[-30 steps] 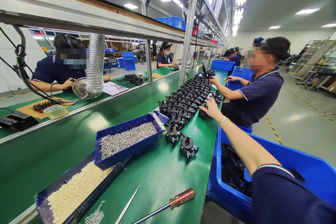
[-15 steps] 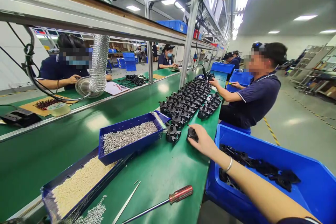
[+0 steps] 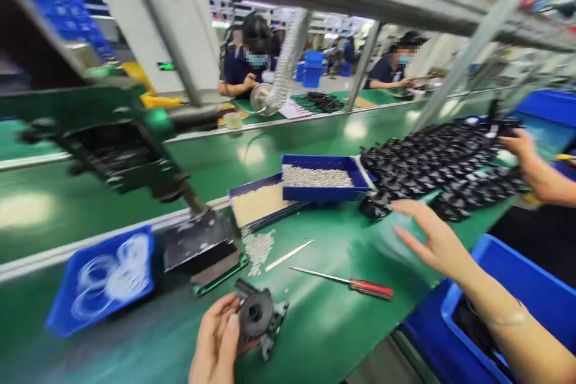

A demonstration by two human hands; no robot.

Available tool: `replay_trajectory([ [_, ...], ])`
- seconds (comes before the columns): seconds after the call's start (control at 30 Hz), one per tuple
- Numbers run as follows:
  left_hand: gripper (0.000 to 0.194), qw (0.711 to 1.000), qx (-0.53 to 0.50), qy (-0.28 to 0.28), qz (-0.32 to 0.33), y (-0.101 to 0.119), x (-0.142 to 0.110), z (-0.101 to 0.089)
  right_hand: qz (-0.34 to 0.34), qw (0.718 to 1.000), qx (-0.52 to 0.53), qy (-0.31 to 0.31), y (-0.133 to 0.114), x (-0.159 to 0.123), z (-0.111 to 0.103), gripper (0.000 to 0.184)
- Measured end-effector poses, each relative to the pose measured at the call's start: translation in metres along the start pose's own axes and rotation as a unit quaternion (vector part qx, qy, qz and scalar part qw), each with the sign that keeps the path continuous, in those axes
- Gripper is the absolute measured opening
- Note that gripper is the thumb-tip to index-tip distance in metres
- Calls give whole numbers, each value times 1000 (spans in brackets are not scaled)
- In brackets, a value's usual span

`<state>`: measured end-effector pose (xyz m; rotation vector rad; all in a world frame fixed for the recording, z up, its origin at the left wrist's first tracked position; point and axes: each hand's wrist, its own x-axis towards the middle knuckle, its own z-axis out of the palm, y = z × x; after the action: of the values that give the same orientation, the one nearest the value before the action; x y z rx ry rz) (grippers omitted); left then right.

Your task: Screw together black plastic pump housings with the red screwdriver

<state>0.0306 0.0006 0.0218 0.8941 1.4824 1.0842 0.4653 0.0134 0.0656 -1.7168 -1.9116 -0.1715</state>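
My left hand (image 3: 220,333) is closed around the side of a black plastic housing (image 3: 255,312), which has a round hole in its middle and a stub at the top. It is held above the green worktop (image 3: 324,330) near the front. My right hand (image 3: 425,231) is over the worktop at the right, somewhat blurred, its thumb and fingers apart with nothing between them. Just past its fingertips stand rows of black housings (image 3: 432,156). Between the hands lies a screwdriver (image 3: 371,289) with a red handle, beside metal tweezers (image 3: 289,255).
A blue tray of metal pins (image 3: 326,194) overlaps a tray of cream pieces (image 3: 258,204). Small rings (image 3: 257,249) are scattered nearby. At left are a green bench press (image 3: 135,150) and a blue bin of clear rings (image 3: 67,312). A blue crate (image 3: 531,276) and a co-worker's hand (image 3: 524,147) are at right.
The view has swung left, bringing the press and my left hand with its housing into sight. My right hand has let go of the black housing at the row's near end.
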Motion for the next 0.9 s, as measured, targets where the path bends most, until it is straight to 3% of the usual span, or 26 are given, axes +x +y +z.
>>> replay_trajectory([
  [0.07,72,998,-15,-28,52,-3,-5,1,-85,980,26,-175,-39,-18,14,47],
  [0.13,90,992,19,-65,107,-6,-10,1,-119,962,18,-245,-61,-37,30,54],
  [0.2,105,984,95,-85,125,-10,-15,2,-141,961,22,-238,-65,-52,48,44],
  [0.27,106,974,175,-93,105,-13,-18,2,-153,965,29,-210,-56,-59,62,33],
  [0.33,95,968,216,-98,87,-14,-18,2,-164,970,21,-181,-39,-60,69,29],
  [0.47,75,960,215,-144,112,-8,-12,-8,-193,972,-36,-129,-9,-49,67,27],
  [0.57,67,944,229,-201,126,-3,-7,-27,-189,974,-79,-97,-6,-35,60,29],
  [0.67,63,933,255,-207,146,-2,-6,-46,-156,983,-80,-63,-33,-22,56,32],
  [0.73,62,934,258,-199,149,-1,-6,-55,-130,989,-8,-71,-66,-14,57,29],
  [0.8,62,940,246,-191,140,0,-6,-59,-142,970,111,-166,-102,-7,65,21],
  [0.9,60,946,222,-199,128,4,-5,-58,-184,940,148,-245,-143,5,83,17],
])
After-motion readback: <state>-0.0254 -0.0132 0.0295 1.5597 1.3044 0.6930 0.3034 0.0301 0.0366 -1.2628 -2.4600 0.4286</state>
